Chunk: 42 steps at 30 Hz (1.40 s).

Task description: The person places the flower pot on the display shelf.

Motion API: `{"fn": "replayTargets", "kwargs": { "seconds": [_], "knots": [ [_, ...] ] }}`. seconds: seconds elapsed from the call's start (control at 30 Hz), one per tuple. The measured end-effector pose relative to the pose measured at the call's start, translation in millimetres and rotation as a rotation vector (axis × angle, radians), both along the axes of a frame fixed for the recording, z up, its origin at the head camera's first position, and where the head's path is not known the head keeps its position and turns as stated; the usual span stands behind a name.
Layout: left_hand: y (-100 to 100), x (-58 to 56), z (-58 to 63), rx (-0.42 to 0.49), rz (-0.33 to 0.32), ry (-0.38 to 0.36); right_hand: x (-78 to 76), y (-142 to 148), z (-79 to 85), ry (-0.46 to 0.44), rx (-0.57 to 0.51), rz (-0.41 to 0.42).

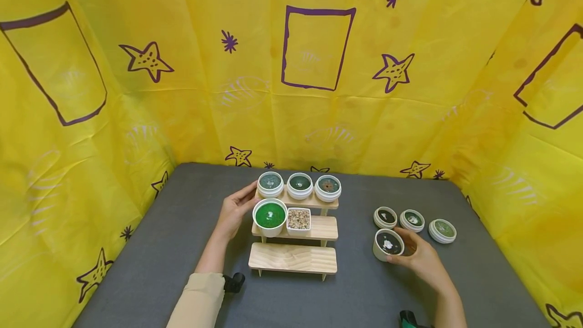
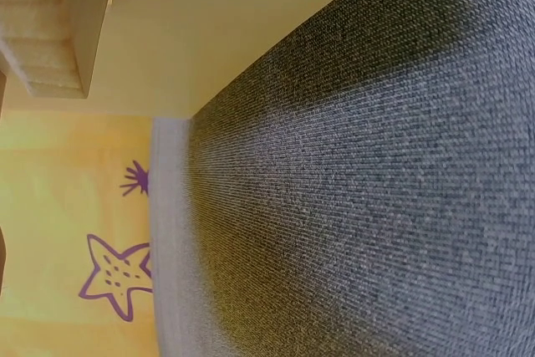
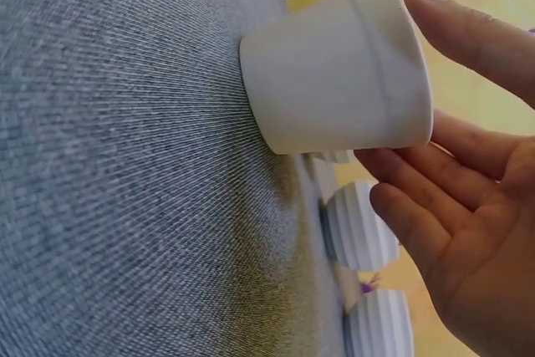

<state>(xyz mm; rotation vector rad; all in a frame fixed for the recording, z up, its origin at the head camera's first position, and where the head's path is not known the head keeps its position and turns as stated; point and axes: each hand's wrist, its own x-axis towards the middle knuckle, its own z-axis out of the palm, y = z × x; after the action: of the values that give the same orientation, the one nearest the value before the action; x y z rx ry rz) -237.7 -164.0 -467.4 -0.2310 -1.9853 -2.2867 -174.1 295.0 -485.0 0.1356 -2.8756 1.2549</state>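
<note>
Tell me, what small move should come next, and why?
Perhaps the right hand should lift the tapered cup it holds toward the stand's middle tier, since that tier looks bare to the right of the square bowl.

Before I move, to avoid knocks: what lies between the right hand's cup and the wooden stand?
The head view shows only bare grey tabletop between cup and stand.

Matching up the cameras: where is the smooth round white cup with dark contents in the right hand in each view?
Head: cup lower right, in the right hand.
Left wrist: not in it.
Right wrist: cup upper centre.
Shared landmark: grey woven tabletop, in all three.
</note>
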Motion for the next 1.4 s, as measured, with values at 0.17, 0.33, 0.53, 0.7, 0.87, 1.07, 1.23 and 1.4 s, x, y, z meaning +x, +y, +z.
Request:
{"fn": "replayTargets", "kwargs": {
  "seconds": [0.17, 0.33, 0.53, 0.7, 0.87, 1.07, 1.23, 1.4],
  "knots": [
    [0, -0.1, -0.3, 0.000, 0.002, -0.005, -1.0, 0, -1.8, 0.003, -0.011, -0.022],
    [0, 0.1, -0.2, -0.002, 0.008, -0.011, -1.7, 0, -3.1, -0.002, -0.018, -0.037],
    [0, -0.1, -0.4, 0.002, 0.005, -0.004, -2.8, -1, -4.0, -0.017, -0.042, -0.047],
    [0, -0.3, -0.1, 0.012, -0.003, -0.007, -2.4, -3, -3.9, -0.021, -0.034, -0.067],
    [1, 0.1, 0.1, 0.022, -0.003, -0.004, -3.0, -7, -3.4, -0.012, -0.023, -0.083],
    [0, -0.6, -1.0, 0.038, -0.026, 0.017, -2.6, -13, 1.7, -0.015, -0.020, -0.092],
    [-1, -1.1, -1.9, 0.039, -0.032, 0.027, -1.6, -17, 8.9, 0.012, -0.019, -0.089],
    [-1, -0.8, -1.9, 0.041, -0.027, 0.028, -0.1, -21, 17.0, 0.038, -0.026, -0.084]
  ]
}}
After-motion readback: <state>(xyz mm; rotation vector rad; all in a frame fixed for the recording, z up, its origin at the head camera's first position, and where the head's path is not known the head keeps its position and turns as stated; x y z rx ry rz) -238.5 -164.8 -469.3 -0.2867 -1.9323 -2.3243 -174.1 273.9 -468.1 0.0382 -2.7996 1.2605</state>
